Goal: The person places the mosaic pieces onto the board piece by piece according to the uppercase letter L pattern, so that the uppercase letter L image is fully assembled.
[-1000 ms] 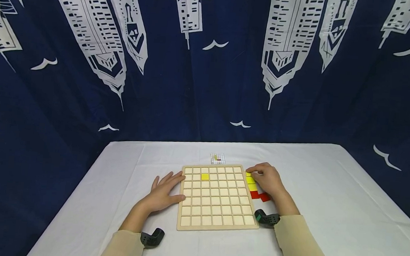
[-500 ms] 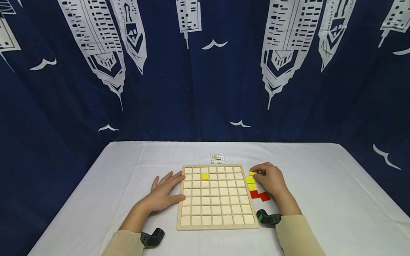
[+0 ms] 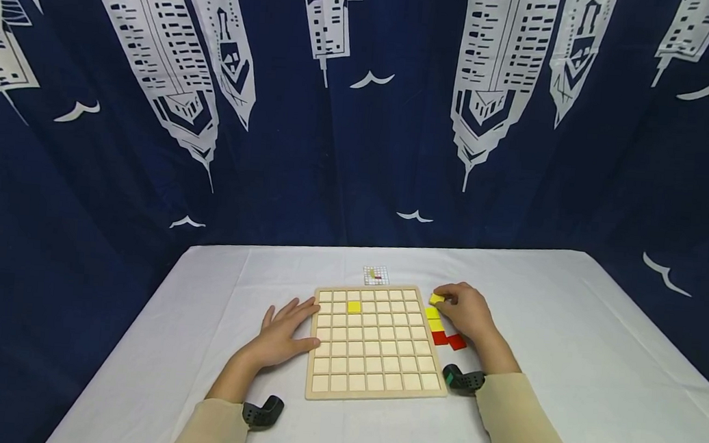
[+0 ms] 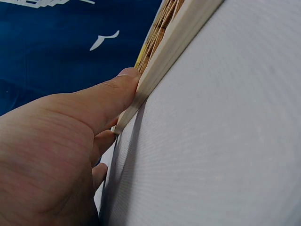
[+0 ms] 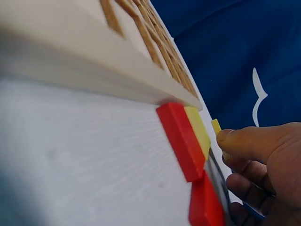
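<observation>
Since a second ago, a yellow tile point(image 3: 437, 299) has been drawn slightly rightward, away from the board's edge, by the right hand point(image 3: 470, 312). And it is pinched now between thumb and fingers, held near its edges, presumably so that most of its face is left uncovered; whether it is lifted off the cloth cannot be told. Over on the other side, nothing is grasped by the left hand point(image 3: 285, 337): its fingers are spread, and the left rim of the wooden board point(image 3: 376, 397) is touched by thumb and fingertips, likely so that sliding is prevented. One yellow square point(image 3: 354, 306) is seated in the second row from the far side, third column. Two yellow tiles point(image 3: 435, 325) and two red tiles point(image 3: 456, 342) are laid along the right edge, seemingly for easy reach, while a small gridded card point(image 3: 376, 275) is set beyond the far rim, apparently where it can be seen unobstructed.
</observation>
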Demonstrator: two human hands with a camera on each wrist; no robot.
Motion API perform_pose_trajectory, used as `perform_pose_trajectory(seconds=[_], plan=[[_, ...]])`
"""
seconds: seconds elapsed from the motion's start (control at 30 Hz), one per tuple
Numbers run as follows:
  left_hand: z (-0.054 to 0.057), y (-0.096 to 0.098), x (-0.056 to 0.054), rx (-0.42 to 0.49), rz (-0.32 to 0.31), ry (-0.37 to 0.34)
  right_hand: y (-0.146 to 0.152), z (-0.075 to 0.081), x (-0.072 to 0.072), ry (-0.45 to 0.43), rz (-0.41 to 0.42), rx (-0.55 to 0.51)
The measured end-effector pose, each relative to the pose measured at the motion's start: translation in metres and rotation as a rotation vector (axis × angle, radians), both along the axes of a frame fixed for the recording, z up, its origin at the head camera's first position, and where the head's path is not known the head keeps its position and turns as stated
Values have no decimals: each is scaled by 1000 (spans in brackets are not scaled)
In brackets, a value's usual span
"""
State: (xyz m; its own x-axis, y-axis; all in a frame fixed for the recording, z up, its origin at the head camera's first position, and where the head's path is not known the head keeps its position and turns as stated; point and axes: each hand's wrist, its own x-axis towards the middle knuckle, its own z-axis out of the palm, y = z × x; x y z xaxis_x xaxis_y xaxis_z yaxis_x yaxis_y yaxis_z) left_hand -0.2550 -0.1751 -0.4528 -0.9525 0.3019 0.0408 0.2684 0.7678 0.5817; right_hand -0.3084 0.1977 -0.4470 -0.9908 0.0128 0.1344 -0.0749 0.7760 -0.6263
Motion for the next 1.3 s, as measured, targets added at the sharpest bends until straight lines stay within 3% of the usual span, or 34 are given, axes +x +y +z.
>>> perform_pose_trajectory(seconds=[0.53,1.3], plan=[[0,-2,0,6,-12,-11,-19,27,7,9,65,-59],[0,-1,-1,11,-17,-11,-73,34,23,72,289,-129]])
